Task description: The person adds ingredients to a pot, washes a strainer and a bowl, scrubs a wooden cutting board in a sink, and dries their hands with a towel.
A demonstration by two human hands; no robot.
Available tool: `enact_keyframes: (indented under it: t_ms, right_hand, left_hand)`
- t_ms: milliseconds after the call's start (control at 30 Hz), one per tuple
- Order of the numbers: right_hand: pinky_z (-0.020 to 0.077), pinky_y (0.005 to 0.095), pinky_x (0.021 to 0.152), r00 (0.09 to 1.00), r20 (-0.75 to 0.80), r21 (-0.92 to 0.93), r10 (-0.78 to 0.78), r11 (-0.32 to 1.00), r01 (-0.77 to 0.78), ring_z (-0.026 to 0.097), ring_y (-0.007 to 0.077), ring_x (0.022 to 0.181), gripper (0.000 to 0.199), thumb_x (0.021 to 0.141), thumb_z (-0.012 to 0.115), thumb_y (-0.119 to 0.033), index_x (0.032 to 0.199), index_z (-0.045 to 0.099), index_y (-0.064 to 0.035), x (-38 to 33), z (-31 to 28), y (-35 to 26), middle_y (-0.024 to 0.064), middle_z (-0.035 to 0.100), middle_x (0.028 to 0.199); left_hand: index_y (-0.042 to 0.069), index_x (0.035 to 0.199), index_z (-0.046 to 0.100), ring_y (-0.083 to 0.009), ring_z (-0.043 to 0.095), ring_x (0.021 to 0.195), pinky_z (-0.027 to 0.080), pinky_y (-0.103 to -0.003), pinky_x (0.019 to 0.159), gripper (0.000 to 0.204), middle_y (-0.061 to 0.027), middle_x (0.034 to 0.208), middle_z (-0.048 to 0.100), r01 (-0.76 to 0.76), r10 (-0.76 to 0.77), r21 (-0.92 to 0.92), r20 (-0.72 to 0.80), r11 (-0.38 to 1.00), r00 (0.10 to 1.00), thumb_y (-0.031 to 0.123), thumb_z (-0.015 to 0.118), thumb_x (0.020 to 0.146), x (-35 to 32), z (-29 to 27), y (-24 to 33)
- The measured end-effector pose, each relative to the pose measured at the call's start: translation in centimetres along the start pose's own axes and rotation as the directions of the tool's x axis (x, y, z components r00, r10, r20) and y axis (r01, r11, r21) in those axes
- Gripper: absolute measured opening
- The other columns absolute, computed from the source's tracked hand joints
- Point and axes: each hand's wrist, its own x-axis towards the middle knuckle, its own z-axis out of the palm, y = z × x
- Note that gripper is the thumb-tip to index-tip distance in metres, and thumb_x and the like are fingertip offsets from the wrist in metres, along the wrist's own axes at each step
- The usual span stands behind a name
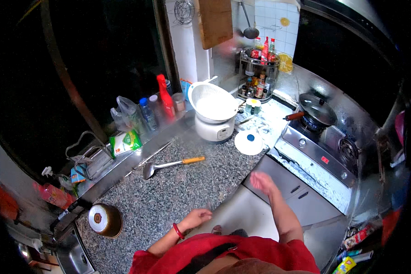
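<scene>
My left hand, with a red bracelet at the wrist, hovers by the near edge of the speckled granite counter. Its fingers are loosely bent and nothing shows in them. Out over the floor in front of the cabinets, my right hand is raised; its fingers are smeared, and no object shows there. A spatula with a wooden handle lies across the counter. Beyond it a white electric cooker carries a white colander, tilted on top. A white lid with a dark knob rests beside the cooker.
An upturned metal pot stands near the sink. Bottles and a green packet line the window ledge. At the right, a lidded pan sits on the gas stove, its handle jutting leftward. A condiment rack fills the corner.
</scene>
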Motion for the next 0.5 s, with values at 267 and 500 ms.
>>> enact_keyframes:
  t_ms: [267, 500]
  right_hand:
    - [0.0409, 0.0227, 0.052, 0.926, 0.267, 0.138, -0.269, 0.961, 0.239, 0.051, 0.0111, 0.061, 0.018, 0.083, 0.045, -0.020, 0.090, 0.050, -0.0051, 16.5, 9.9, -20.5, 0.0029, 0.053, 0.069]
    - [0.0438, 0.0251, 0.054, 0.872, 0.349, 0.163, -0.343, 0.939, 0.304, 0.055, 0.0147, 0.066, 0.023, 0.082, 0.047, -0.027, 0.091, 0.049, -0.0058, 29.6, 14.6, -32.2, 0.0062, 0.055, 0.076]
  left_hand:
    - [0.000, 0.095, 0.056, -0.0107, 0.054, 0.078, 0.043, -0.024, 0.072, 0.022, -0.0038, 0.085, 0.059, 0.004, -0.162, -0.411, -0.350, 0.912, 0.923, 0.013, 0.058, 0.076, 0.7, -2.9, 0.7]
    - [-0.001, 0.093, 0.055, -0.0145, 0.056, 0.078, 0.044, -0.027, 0.071, 0.020, -0.0072, 0.085, 0.059, -0.028, -0.150, -0.275, -0.603, 0.961, 0.784, 0.012, 0.055, 0.078, 4.1, -1.6, -1.7]
